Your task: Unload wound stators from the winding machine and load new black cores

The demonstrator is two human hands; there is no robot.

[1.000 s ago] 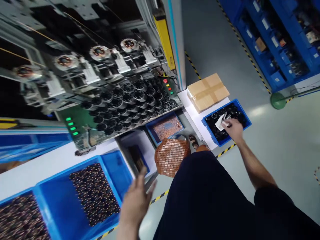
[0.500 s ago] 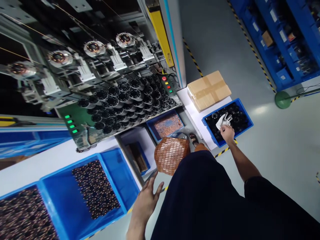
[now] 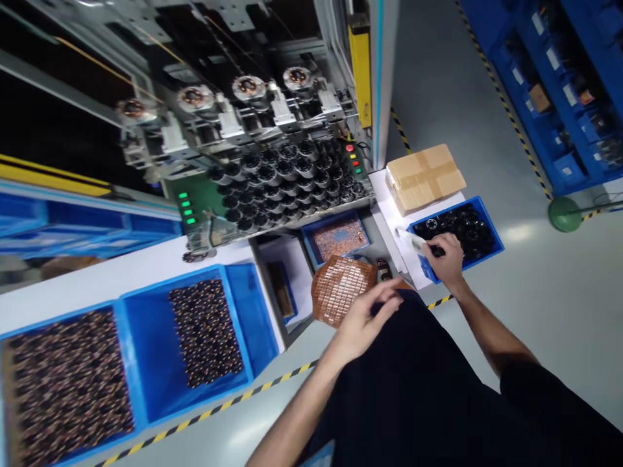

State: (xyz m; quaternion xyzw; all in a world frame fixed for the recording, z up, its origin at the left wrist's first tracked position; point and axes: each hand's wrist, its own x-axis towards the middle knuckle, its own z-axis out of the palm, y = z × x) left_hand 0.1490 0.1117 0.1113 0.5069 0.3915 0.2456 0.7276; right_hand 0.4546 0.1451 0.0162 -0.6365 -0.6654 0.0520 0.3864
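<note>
My right hand point(image 3: 445, 257) pinches a white glove point(image 3: 411, 240) at the left edge of a small blue bin point(image 3: 497, 251). Black ring-shaped parts point(image 3: 467, 227) fill that bin. My left hand point(image 3: 367, 318) is in the air over my lap, fingers apart and holding nothing. Just behind it is a stool seat covered in brown beads point(image 3: 341, 285). A blue tray point(image 3: 310, 246) with copper-coloured scraps lies under the machine's front edge.
A winding machine point(image 3: 277, 117) stands ahead, with stacked black cylindrical parts point(image 3: 287, 185) on its green ledge. A taped cardboard box point(image 3: 426, 178) lies behind the small bin. Large blue bins point(image 3: 156, 363) of copper-wound parts are at left; blue shelving point(image 3: 530, 39) stands far right.
My right hand has drawn the glove leftward from over the black parts to the bin's edge. My left hand has risen and moved right, towards it. The view has shifted left.
</note>
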